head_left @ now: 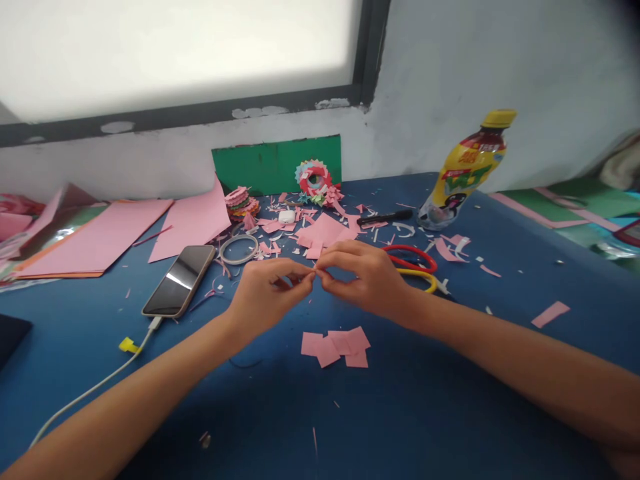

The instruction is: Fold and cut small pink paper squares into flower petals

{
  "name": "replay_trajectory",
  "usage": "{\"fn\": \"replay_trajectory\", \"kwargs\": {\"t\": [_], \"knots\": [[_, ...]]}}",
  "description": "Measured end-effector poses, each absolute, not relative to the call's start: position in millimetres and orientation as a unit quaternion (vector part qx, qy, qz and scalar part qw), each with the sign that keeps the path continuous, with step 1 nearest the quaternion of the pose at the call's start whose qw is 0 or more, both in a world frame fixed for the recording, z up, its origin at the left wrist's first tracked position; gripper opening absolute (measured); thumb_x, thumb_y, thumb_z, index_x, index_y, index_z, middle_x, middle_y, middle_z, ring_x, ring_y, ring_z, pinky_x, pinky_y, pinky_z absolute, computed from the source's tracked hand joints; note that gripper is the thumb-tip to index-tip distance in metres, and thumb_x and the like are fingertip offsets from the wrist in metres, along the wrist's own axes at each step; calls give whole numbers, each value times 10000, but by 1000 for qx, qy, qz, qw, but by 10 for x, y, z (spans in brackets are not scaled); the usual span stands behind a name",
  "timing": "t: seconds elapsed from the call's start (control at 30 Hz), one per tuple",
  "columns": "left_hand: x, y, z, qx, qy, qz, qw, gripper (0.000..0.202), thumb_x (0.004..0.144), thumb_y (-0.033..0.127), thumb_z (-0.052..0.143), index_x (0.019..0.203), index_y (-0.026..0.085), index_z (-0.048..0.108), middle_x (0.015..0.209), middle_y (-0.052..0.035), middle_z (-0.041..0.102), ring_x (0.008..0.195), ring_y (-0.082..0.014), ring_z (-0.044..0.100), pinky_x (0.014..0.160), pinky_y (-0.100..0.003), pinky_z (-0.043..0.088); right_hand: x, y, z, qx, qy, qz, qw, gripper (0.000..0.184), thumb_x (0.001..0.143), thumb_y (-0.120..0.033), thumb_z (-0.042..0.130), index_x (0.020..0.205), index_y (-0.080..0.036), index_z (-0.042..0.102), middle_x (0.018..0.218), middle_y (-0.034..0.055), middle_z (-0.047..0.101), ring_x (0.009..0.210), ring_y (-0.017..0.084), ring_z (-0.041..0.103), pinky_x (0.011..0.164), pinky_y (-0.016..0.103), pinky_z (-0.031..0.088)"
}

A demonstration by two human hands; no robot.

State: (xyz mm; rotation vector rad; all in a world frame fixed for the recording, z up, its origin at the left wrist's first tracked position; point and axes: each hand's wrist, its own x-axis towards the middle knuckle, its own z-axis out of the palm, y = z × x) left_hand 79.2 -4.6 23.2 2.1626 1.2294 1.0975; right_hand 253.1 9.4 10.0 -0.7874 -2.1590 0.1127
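Observation:
My left hand [273, 293] and my right hand [367, 277] meet fingertip to fingertip above the blue table. Both are closed in a pinch on a small piece of pink paper [315, 271], of which only a sliver shows between the fingers. Several small pink paper squares [327, 351] lie overlapping on the table just below the hands. Beyond the fingers is a larger pile of pink paper pieces [327, 230]. Scissors with a red and yellow handle [434, 260] lie behind my right hand, their blades hidden.
A phone [180, 280] on a white cable lies left, beside a tape roll [239, 249]. Pink sheets [100, 240] are stacked farther left. At the back are folded paper rings [314, 180], a black pen [385, 218] and a yellow-labelled bottle [467, 170]. Paper scraps litter the table.

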Motion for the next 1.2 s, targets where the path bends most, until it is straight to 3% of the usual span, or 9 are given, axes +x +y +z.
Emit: {"fn": "replay_trajectory", "kwargs": {"t": [0.13,0.27,0.43,0.53,0.7,0.83,0.97,1.1,1.2], "knots": [[816,-96,257,768,443,405,225,99,701,183,603,644,179,684,610,3,677,523,-92,569,496,-175,472,2586,122,143,-333,-861,-11,385,132,763,-177,469,708,-202,587,760,24,639,763,153,580,743,270,445],[781,-85,304,708,475,449,266,81,679,232,652,638,169,681,584,2,657,492,-88,555,453,-169,463,2692,243,248,-400,-807,13,434,101,730,-177,503,650,-190,564,689,14,620,675,144,561,690,277,443],[746,-18,295,603,466,484,430,128,686,289,671,712,164,679,604,5,640,476,-82,553,425,-170,492,2679,273,275,-387,-775,287,410,165,773,-304,548,812,-165,627,768,21,639,653,118,565,585,232,449],[760,-13,257,582,453,483,472,130,690,294,673,701,165,672,606,6,633,512,-89,565,419,-167,501,2608,201,240,-342,-751,416,381,236,772,-369,561,852,-160,635,813,29,637,678,115,569,576,222,455],[798,-57,252,626,445,466,440,117,696,271,669,715,156,668,630,2,633,547,-93,581,489,-186,529,2556,110,240,-352,-728,445,386,209,784,-346,551,788,-155,636,706,9,595,627,95,528,537,206,422],[804,-60,266,636,432,455,449,125,670,244,694,771,170,683,688,-2,666,590,-92,608,555,-176,526,2528,99,298,-353,-742,460,337,211,782,-348,551,740,-151,615,622,-11,537,572,87,488,501,203,387],[796,-35,263,596,432,457,499,94,677,256,687,735,183,679,721,-4,676,654,-101,619,571,-175,529,2696,175,315,-374,-815,368,247,268,836,-388,464,767,-174,610,649,3,575,579,106,508,520,225,387],[802,-26,275,549,445,452,545,117,683,272,684,748,177,665,750,-19,677,672,-108,624,575,-185,532,3221,279,172,-493,-857,99,112,134,767,-286,537,749,-176,612,780,67,627,694,180,556,601,290,391],[826,-40,293,511,438,461,578,133,656,253,713,743,173,650,717,-5,675,622,-90,619,557,-168,517,3588,261,16,-565,-820,78,52,149,758,-320,540,794,-179,575,785,68,617,650,182,556,563,293,401]]}}
